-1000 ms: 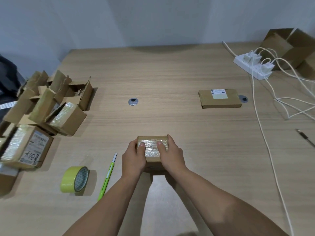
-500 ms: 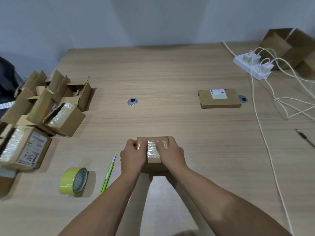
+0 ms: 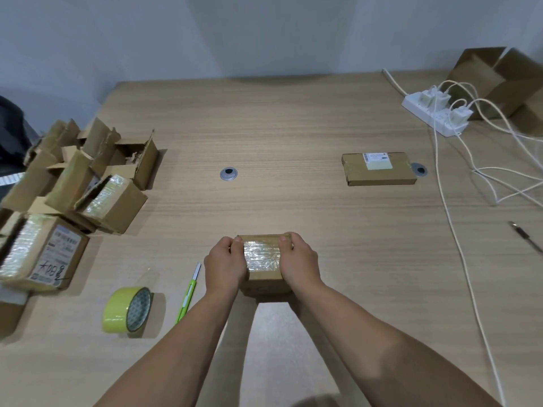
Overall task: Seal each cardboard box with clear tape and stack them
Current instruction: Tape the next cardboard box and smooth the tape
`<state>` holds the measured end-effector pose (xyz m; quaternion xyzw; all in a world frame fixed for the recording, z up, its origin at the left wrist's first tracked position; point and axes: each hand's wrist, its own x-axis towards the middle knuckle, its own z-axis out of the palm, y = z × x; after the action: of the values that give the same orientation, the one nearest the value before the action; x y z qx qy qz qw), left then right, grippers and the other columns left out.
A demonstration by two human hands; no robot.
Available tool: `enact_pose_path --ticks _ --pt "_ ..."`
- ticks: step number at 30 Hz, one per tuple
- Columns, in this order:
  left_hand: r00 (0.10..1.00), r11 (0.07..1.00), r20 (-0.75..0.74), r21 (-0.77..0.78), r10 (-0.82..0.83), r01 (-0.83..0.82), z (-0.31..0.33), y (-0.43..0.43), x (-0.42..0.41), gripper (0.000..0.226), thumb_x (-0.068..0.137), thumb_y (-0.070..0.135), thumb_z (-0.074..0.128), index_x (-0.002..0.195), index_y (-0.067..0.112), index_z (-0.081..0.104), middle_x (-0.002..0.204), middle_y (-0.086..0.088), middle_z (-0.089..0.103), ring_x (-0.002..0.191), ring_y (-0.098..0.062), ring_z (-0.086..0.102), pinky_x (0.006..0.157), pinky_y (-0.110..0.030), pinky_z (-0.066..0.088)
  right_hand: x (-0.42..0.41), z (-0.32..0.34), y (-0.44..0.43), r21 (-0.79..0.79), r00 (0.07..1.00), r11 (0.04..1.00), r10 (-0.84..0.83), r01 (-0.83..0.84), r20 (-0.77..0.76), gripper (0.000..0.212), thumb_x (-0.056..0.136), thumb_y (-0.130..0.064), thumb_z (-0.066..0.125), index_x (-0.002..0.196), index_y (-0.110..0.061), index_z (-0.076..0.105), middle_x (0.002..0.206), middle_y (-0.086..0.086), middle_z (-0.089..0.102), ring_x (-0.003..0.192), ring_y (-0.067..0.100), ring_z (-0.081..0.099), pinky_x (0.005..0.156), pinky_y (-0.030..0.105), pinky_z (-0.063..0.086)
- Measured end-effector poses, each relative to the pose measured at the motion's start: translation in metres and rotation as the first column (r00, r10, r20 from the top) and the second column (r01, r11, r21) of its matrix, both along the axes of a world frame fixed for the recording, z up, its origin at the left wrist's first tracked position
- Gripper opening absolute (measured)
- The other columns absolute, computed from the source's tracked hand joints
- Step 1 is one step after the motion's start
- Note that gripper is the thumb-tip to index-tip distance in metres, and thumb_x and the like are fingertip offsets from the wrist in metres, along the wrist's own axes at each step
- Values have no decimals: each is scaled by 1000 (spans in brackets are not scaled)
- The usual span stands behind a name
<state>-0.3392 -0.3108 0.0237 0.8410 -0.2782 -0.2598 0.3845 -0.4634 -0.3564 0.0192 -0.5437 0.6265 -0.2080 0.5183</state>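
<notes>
A small cardboard box [image 3: 263, 259] with crinkled clear tape across its top sits on the wooden table [image 3: 293, 127] near the front edge. My left hand [image 3: 224, 264] grips its left side and my right hand [image 3: 298, 262] grips its right side, fingertips curled over the top's far corners. A flat taped box [image 3: 379, 168] with a white label lies alone at the right middle. A yellow-green tape roll [image 3: 127, 309] stands on edge to the front left, and a green utility knife [image 3: 188, 292] lies between it and my left arm.
A heap of open and taped cardboard boxes [image 3: 73, 189] fills the left side. A white power strip [image 3: 435, 113] with chargers and trailing white cables [image 3: 458, 230] occupies the right. A large open carton [image 3: 505, 80] stands at the far right corner; a dark pen [image 3: 526, 236] lies near the right edge.
Both hands slid outward from the taped top of the small box to its left and right sides. The box stayed in place.
</notes>
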Motion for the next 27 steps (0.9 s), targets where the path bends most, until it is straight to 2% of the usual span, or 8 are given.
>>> enact_pose_path --ticks 4,6,8,10,13,18,22,27 --pt "999 1000 31 9 -15 15 -1 3 -1 40 105 25 42 77 0 54 68 -6 53 80 -32 50 65 -37 30 -1 -1 4 -15 1000 1000 -4 4 -28 36 106 -39 30 78 -28 51 80 -8 56 95 24 54 82 43 40" --pt "999 999 11 19 -43 43 1 6 -6 34 106 31 43 87 8 59 74 5 54 87 -28 53 68 -34 30 -3 0 9 22 1000 1000 18 -18 11 29 104 -51 36 104 -36 61 101 -10 63 111 27 55 90 44 41" --pt "994 996 -62 10 -90 91 5 12 -15 22 102 39 50 110 20 59 86 14 55 92 -16 53 68 -25 35 -6 -3 14 93 999 995 36 -40 35 65 95 -63 50 153 -38 34 140 -4 54 134 24 48 106 42 40" --pt "985 989 -94 -26 -145 143 3 20 -22 32 100 37 55 131 26 54 99 18 53 99 -9 53 65 -13 35 -7 -9 20 98 999 995 -7 3 47 91 86 -68 60 159 -36 16 149 -3 47 137 22 46 109 41 40" --pt "981 982 -64 -57 -185 181 -3 29 -21 45 103 31 51 147 20 46 114 16 52 110 -8 51 75 -15 32 -5 -16 31 11 999 999 -50 50 20 74 79 -73 58 142 -42 34 133 -14 57 121 17 59 99 45 50" --pt "972 971 -42 -73 -230 227 -9 31 -12 35 105 27 46 139 26 55 110 13 64 103 -11 60 74 -15 40 0 -17 35 -37 996 998 -56 59 63 48 89 -66 49 130 -41 47 116 -12 65 105 14 64 92 43 54" --pt "974 974 -95 -110 -207 196 -11 32 -6 40 104 34 42 138 27 59 115 6 70 109 -15 63 92 -33 49 -5 -13 33 -86 990 994 -61 72 124 32 105 -34 49 134 -22 56 113 -4 67 101 14 62 78 21 45" --pt "968 977 -179 -148 -177 152 -18 33 2 57 91 49 37 136 26 63 121 7 71 117 -12 63 106 -44 48 -9 -19 30 -100 986 991 -75 91 147 31 108 -30 41 127 -22 63 107 -6 67 96 8 61 66 4 41"
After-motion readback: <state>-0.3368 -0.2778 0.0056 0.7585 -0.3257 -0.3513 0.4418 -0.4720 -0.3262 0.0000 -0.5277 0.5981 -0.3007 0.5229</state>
